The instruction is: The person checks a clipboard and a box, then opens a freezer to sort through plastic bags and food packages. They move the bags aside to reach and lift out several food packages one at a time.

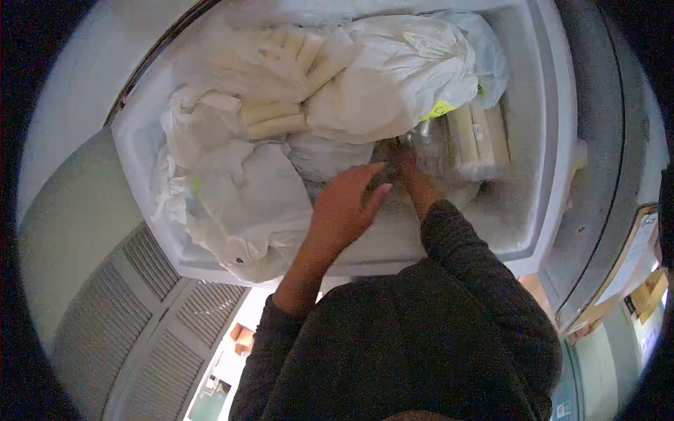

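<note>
Both my hands reach down into a white chest freezer (539,140) with frosty walls. My left hand (347,202) hovers over a white plastic bag (330,156), thumb apart from its fingers, and holds nothing. Deeper in, my right hand (403,161) is at a dark gap beside clear plastic packaging (435,147). Its fingers are dim and blurred, and I cannot tell what they grip. A large stuffed white bag (393,77) with a yellow label (441,109) lies just above that hand. Pale wrapped packs (481,137) lie to its right.
More white bags (246,189) fill the left side of the freezer. Pale, tube-shaped packs (274,119) lie between them. Grey louvered panels (105,316) stand at lower left. A dark grey ledge (597,140) runs along the right side, near a clipboard-like sheet (628,256).
</note>
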{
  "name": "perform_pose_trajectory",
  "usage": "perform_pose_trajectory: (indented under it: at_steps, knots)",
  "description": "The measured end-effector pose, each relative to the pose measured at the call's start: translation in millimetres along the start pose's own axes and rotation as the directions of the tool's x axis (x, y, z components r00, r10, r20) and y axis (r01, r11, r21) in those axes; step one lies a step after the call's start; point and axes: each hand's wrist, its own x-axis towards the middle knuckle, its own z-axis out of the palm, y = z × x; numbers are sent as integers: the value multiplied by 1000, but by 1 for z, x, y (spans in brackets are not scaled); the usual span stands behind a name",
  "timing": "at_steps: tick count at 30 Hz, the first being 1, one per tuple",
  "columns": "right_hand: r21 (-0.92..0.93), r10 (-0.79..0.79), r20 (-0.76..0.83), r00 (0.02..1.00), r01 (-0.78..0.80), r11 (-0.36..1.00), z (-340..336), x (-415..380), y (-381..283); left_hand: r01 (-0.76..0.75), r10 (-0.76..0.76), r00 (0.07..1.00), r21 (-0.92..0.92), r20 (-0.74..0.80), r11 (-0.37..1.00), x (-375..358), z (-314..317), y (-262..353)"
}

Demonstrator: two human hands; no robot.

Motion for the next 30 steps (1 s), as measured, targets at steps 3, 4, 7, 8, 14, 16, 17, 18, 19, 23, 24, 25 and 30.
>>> perform_pose_trajectory:
  at_steps: [3,4,7,8,14,16,17,18,19,23,24,25,30]
  knots:
    - [-69,-87,-63,994,82,994,-13,-10,-10,36,-36,999,-25,7,999,-7,-6,-1]
    - [-88,-114,-84,990,107,990,-20,-13,-17,28,-28,1000,-31,-5,999,-10,-5,2]
    - [-124,-179,-113,977,165,978,-48,-38,-44,41,-39,999,-76,31,996,-18,5,4]
    - [-126,-188,-93,978,176,976,-65,-54,-55,58,-57,998,-76,18,995,-21,8,5]
    - [-1,-82,194,978,84,996,-126,-121,-48,137,-139,990,-188,1,973,-35,5,-7]
    - [435,129,329,935,-272,859,-97,-88,-30,168,-176,984,-154,-39,974,-33,-6,0]
    - [547,178,386,905,-380,746,-80,-68,-22,134,-143,988,-127,-65,983,-38,-8,3]
    - [511,237,343,909,-392,765,-57,-45,-14,103,-112,990,-97,-89,990,-44,-8,4]
    - [475,294,299,908,-408,780,-40,-27,-13,104,-112,989,-86,-97,991,-51,-4,4]
    - [121,84,24,996,-87,989,-8,26,-14,91,-90,996,-156,17,983,-77,21,7]
    - [-23,0,-49,999,-1,1000,1,29,-9,112,-95,992,-222,86,969,-81,24,6]
    - [-180,-86,-104,991,66,981,10,24,2,126,-105,989,-228,102,966,-84,26,3]
    - [-97,-354,-267,896,340,935,-36,-13,-11,59,-36,995,-270,90,961,-85,26,11]
